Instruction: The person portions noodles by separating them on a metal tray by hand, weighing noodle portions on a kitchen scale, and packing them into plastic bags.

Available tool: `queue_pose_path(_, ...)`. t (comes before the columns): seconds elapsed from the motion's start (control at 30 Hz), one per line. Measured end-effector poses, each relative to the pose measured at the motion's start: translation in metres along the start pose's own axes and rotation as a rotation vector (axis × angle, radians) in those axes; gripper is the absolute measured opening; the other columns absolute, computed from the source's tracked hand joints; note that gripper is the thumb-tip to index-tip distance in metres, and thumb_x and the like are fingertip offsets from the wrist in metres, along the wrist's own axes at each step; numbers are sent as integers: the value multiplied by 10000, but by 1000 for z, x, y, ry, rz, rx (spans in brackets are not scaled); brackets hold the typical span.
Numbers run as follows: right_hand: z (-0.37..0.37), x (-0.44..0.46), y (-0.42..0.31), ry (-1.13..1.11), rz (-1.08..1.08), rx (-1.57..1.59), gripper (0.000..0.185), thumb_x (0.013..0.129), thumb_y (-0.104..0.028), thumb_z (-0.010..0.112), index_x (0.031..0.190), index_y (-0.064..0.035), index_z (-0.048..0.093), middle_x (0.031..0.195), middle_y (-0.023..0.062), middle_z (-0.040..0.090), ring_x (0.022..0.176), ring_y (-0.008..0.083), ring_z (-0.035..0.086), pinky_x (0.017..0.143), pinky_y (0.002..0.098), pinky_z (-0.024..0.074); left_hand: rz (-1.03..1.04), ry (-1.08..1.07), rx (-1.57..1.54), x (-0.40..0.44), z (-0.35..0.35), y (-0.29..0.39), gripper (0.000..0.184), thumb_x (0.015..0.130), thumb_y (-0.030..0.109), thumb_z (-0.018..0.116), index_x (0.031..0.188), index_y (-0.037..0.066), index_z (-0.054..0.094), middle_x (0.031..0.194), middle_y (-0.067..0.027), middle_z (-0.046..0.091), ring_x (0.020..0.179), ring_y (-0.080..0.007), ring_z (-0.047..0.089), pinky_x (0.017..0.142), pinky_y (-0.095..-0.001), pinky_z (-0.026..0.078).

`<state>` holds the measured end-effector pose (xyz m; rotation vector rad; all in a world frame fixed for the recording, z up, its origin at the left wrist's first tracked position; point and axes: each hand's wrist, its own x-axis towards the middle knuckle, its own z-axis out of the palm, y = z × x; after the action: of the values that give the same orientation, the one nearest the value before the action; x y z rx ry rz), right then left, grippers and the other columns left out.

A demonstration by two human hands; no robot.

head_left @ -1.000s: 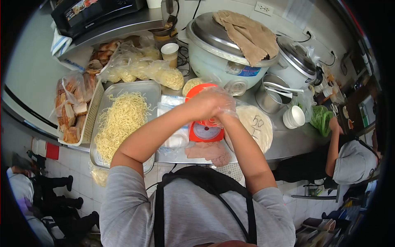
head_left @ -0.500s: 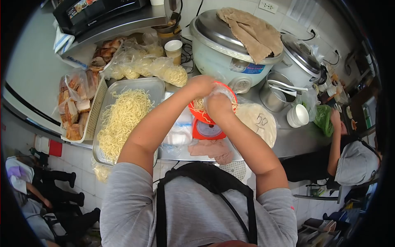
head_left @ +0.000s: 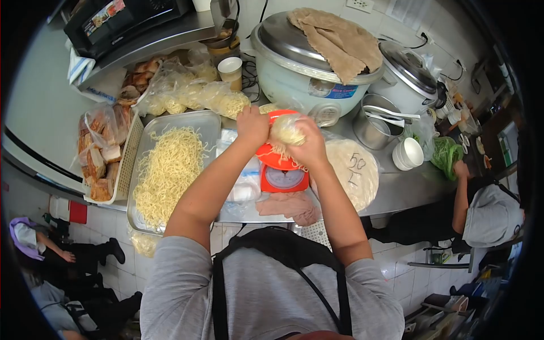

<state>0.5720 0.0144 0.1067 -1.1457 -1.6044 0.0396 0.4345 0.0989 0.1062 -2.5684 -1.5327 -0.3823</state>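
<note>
My right hand grips a clear plastic bag with noodles bunched inside, held over the red plate of the scale. My left hand is closed at the left edge of that plate; whether it pinches anything is hidden. Loose noodle strands lie on the plate under the bag. Below the plate shows the scale's red body with its round dial. A metal tray to the left bears a large heap of noodles.
Bagged noodles and a paper cup sit behind the tray. A big rice cooker stands behind the scale, a round wrapped stack right of it. A pink cloth lies in front. A co-worker handles greens at right.
My right hand has come up and back from the plate, and a rounded bag of noodles now shows in it. My left hand has moved left, away from my right hand.
</note>
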Motion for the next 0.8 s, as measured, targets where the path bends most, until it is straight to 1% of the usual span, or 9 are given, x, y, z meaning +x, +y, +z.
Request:
queue_pose_path(0.2, 11, 31, 21, 243, 275, 75, 528, 523, -61, 656, 1010, -20, 455, 989, 166, 499, 942, 317, 481, 842, 362, 375, 124, -187, -173, -35, -22, 0, 177, 711, 227, 549, 796, 99, 636, 822, -155, 546, 826, -288, 499, 723, -374, 392)
queue_pose_path(0.23, 11, 36, 22, 93, 321, 0, 747, 576, -108, 691, 1204, 24, 308, 1071, 205, 478, 969, 266, 501, 858, 316, 384, 145, -262, -244, -39, -23, -4, 178, 711, 219, 549, 807, 96, 633, 795, -166, 544, 799, -292, 506, 718, -367, 393)
queue_pose_path(0.33, 1, 38, 12, -259, 301, -69, 962, 571, -217, 734, 1291, 42, 150, 1241, 271, 328, 1160, 303, 360, 961, 320, 289, 11, 35, -583, -53, 2, -17, 159, 710, 193, 545, 776, 60, 603, 736, -176, 535, 732, -309, 506, 691, -368, 393)
queue_pose_path(0.37, -11, 42, 14, -425, 417, 6, 1056, 568, -372, 727, 1309, 42, 98, 1330, 268, 181, 1256, 314, 193, 1007, 352, 207, 19, 78, -682, -58, 2, -19, 148, 710, 179, 545, 766, 50, 588, 735, -170, 535, 731, -315, 504, 687, -375, 391)
queue_pose_path(0.47, -32, 28, -10, -740, 575, -600, 1084, 526, -520, 689, 1305, 14, 158, 1331, 246, 197, 1228, 396, 206, 988, 437, 225, 93, 200, -831, -69, -18, -9, 124, 713, 142, 543, 729, 20, 538, 725, -156, 533, 729, -327, 499, 678, -398, 385)
queue_pose_path(0.57, -10, -4, -29, -585, 388, -806, 852, 607, -502, 628, 1218, 25, 353, 1282, 242, 309, 1215, 416, 219, 955, 494, 233, 249, 339, -809, -72, -13, 4, 111, 742, 106, 520, 715, 6, 480, 696, -163, 512, 696, -337, 495, 642, -409, 383)
queue_pose_path(0.67, 11, -4, -24, -640, 563, -846, 461, 710, -346, 569, 1025, -10, 539, 1164, 219, 455, 1142, 383, 361, 853, 485, 345, 129, 236, -933, -74, -12, 14, 114, 764, 110, 504, 719, 12, 465, 691, -171, 503, 657, -345, 490, 588, -400, 390)
queue_pose_path(0.77, 19, 0, -22, -696, 588, -440, 213, 760, -192, 498, 861, -34, 598, 1012, 157, 551, 876, 282, 555, 675, 423, 442, 218, 300, -916, -81, -16, 20, 124, 788, 125, 488, 731, 20, 457, 651, -175, 480, 634, -362, 480, 539, -408, 380)
queue_pose_path(0.8, 25, 4, -30, -566, 782, -91, 183, 772, -170, 483, 871, -49, 578, 949, 129, 544, 789, 240, 538, 621, 376, 439, 245, 309, -920, -84, -16, 20, 127, 790, 128, 487, 729, 22, 456, 642, -175, 475, 634, -363, 480, 536, -412, 377)
